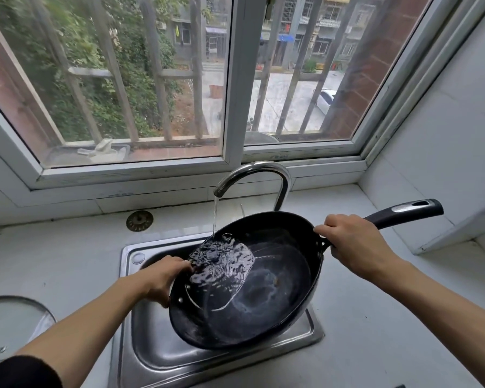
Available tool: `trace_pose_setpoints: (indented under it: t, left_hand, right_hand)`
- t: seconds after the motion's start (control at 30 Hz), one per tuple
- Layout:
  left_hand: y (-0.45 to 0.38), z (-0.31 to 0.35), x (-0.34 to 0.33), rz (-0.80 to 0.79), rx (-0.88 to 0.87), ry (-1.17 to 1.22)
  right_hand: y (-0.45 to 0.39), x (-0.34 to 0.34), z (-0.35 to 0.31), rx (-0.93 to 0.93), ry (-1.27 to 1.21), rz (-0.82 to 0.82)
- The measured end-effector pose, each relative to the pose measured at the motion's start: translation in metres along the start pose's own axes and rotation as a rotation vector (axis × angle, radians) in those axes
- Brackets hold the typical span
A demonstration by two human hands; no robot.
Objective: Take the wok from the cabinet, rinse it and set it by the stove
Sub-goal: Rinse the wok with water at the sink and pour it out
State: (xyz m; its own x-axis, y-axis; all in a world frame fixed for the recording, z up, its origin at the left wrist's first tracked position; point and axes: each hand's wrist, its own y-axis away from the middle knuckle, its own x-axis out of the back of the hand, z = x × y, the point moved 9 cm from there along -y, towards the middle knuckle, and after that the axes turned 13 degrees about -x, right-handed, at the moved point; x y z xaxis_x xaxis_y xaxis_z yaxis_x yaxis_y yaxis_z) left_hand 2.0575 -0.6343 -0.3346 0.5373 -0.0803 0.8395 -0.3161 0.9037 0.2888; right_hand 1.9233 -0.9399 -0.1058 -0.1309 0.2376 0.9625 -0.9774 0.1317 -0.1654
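Two hands grip one wok (263, 289): left hand (163, 278) rim, right hand (353, 242) handle.

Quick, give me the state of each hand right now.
Left hand: closed on the wok at its left rim, near the water.
Right hand: grip closed on the wok where its long handle meets the rim.

wok (263, 289): black inside, faint bluish-grey swirl marks, one small rusty spot. handle (403, 214): black with silver insert. sink (157, 345) and faucet (263, 169): bare steel. counter (53, 261): pale grey-white. sleeve (17, 373): black.
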Motion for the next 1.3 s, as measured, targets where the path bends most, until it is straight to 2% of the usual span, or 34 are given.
trace_pose_setpoints:
  t: [0.2, 0.57, 0.8, 0.97, 1.3]
  left_hand:
    - [-0.007, 0.005, -0.001, 0.082, -0.08, -0.025]
    - [0.002, 0.002, 0.007, 0.108, -0.064, -0.066]
    - [0.032, -0.006, 0.016, 0.0, 0.004, -0.067]
    - [0.063, 0.003, 0.026, -0.018, 0.038, -0.05]
    - [0.123, -0.004, 0.027, -0.086, 0.171, 0.095]
  right_hand:
    - [0.004, 0.01, -0.003, 0.007, 0.035, 0.034]
    - [0.011, -0.007, 0.001, -0.051, -0.023, -0.009]
    - [0.006, -0.024, -0.013, -0.012, -0.096, -0.039]
    - [0.002, -0.043, -0.024, 0.011, -0.166, -0.081]
    - [-0.001, -0.082, -0.053, 0.043, -0.329, -0.259]
